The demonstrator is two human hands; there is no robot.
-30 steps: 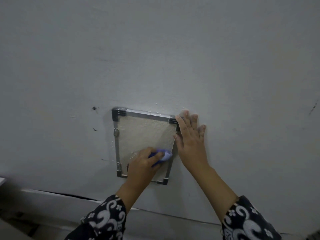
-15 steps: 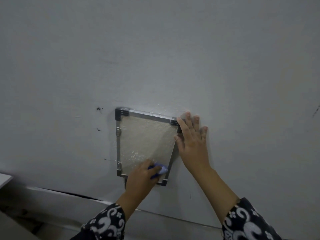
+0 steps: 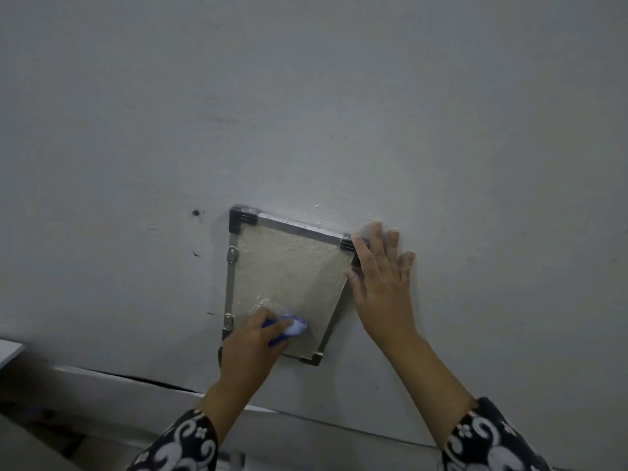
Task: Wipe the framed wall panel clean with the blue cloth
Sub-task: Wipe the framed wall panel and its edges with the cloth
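Plain grey wall [image 3: 339, 113], dim light; small dark marks [image 3: 195, 212] up-left of left hand [image 3: 249, 345]; pale ledge [image 3: 102, 382] with dark crack below it.

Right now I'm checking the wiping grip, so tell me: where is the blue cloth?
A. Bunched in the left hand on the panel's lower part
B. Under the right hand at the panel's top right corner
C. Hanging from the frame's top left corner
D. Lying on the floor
A: the left hand grips the bunched cloth against the lower part of the panel, while the right hand lies flat and empty at the frame's right edge.
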